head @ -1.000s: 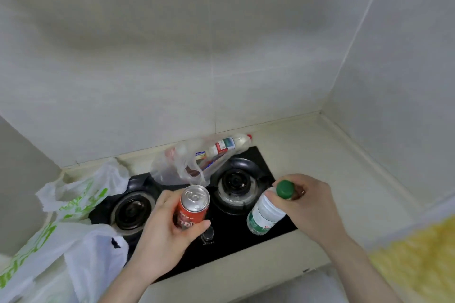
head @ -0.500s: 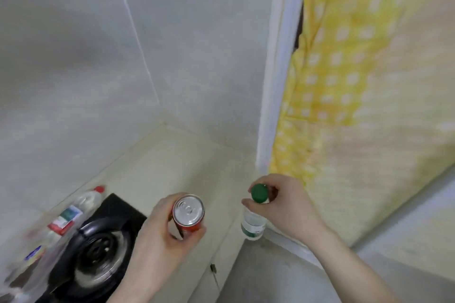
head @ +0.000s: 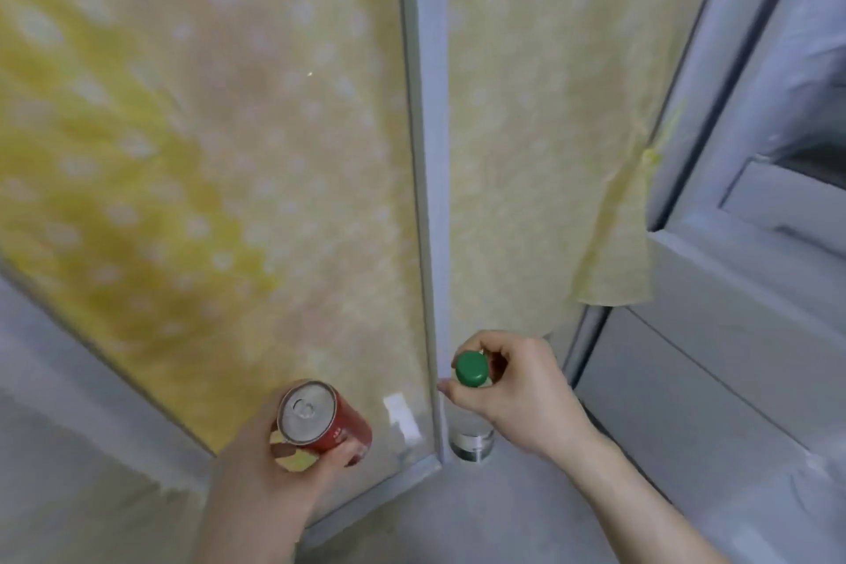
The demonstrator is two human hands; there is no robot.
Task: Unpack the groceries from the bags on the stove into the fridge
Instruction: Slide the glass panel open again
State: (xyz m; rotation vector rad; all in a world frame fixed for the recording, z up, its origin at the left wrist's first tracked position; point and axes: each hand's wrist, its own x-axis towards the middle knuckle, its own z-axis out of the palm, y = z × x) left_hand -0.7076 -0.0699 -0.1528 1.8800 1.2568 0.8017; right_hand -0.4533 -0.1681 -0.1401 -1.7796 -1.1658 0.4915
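My left hand [head: 261, 485] grips a red drink can [head: 327, 421] with a silver top, low in the middle of the view. My right hand [head: 522, 394] holds a clear bottle [head: 471, 442] by its neck, just under the green cap [head: 471, 369]; the bottle hangs straight down and most of its body is hidden by the hand. Both hands are side by side in front of a glass door. The stove, the bags and the fridge are out of view.
A glass sliding door [head: 229, 197] with a grey frame [head: 428, 197] fills the view, a yellow dotted curtain [head: 540, 151] behind it. A second grey frame or door [head: 714, 334] stands at the right. Grey floor [head: 480, 513] lies below.
The view has swung right, away from the stove and counter to the glass door and curtain. Both hands keep the can and the bottle, carried along with the turn.
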